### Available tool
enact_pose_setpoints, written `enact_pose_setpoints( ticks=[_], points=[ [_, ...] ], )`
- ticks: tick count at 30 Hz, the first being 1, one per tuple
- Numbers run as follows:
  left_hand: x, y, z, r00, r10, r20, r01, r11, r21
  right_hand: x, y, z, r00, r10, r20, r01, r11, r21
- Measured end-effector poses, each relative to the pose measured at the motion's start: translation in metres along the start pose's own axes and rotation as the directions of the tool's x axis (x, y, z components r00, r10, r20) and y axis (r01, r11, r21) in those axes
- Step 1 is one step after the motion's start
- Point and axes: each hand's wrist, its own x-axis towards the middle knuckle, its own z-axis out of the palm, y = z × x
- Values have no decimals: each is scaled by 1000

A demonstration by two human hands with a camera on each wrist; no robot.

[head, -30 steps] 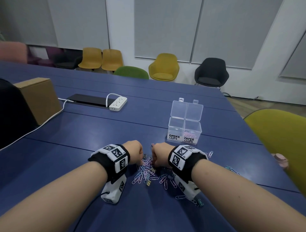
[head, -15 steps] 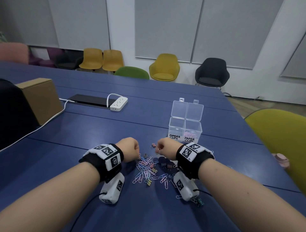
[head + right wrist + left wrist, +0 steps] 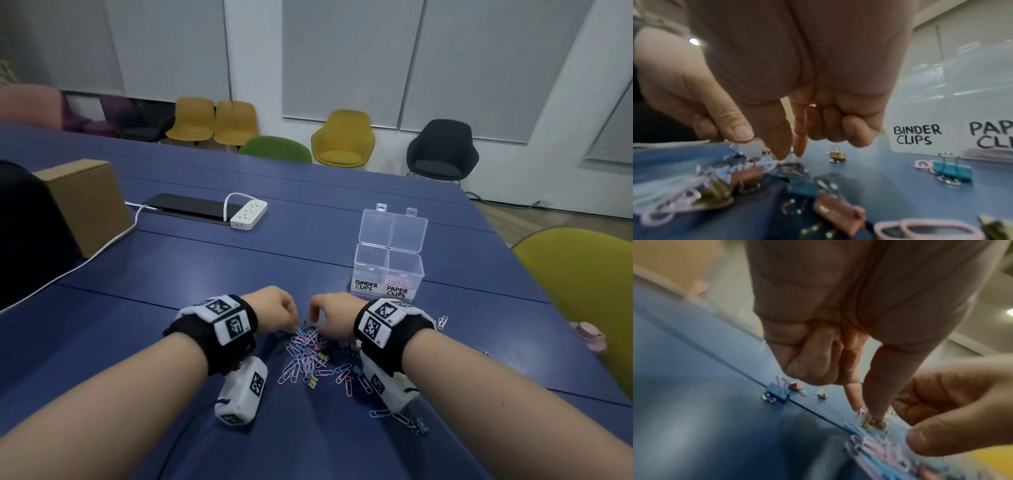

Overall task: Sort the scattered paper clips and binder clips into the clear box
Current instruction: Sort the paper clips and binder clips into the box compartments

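Head view: both hands sit at centre frame over the clip pile (image 3: 310, 356) on the blue table (image 3: 171, 281). Left hand (image 3: 274, 313) has its outer fingers curled in; left wrist view shows thumb and forefinger reaching down to a small gold binder clip (image 3: 871, 423) at lower centre of that frame. Contact looks made, but whether the pinch is closed round it I cannot tell, blur. Right hand (image 3: 330, 317) is similar: right wrist view shows thumb and forefinger tips low, close together over pale paper clips (image 3: 768, 162) at centre-left. Whether anything is gripped, cannot tell.

Clear box (image 3: 388, 270) stands at centre right of the head view, well apart from the pile, both lids up. Left cell is labelled BINDER CLIPS and looks empty; right cell, PAPER CLIPS, has some pink ones in it.

Judged step: picking single clips out of the tangle. To do it well:
- take one kind per hand, so each drop goes to one cell
- pinch binder clips by the body, not the wire loops, which swing
- paper clips interlock, so lift slowly and shake off stragglers
- read the label before release

Strays at lower right (image 3: 400, 416) and beside the right wristband (image 3: 442, 322) need collecting too.
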Motion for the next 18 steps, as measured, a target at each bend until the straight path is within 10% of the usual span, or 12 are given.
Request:
enact_pose_setpoints(
  ticks=[11, 18],
  points=[
    [6, 14, 15, 999, 48, 0, -44, 919, 391, 4, 2, 7, 999, -32, 39, 37, 987, -158],
    [2, 3, -1, 995, 102, -11, -96, 964, 248, -6, 21, 2, 999, 22, -24, -19, 994, 106]
  ],
)
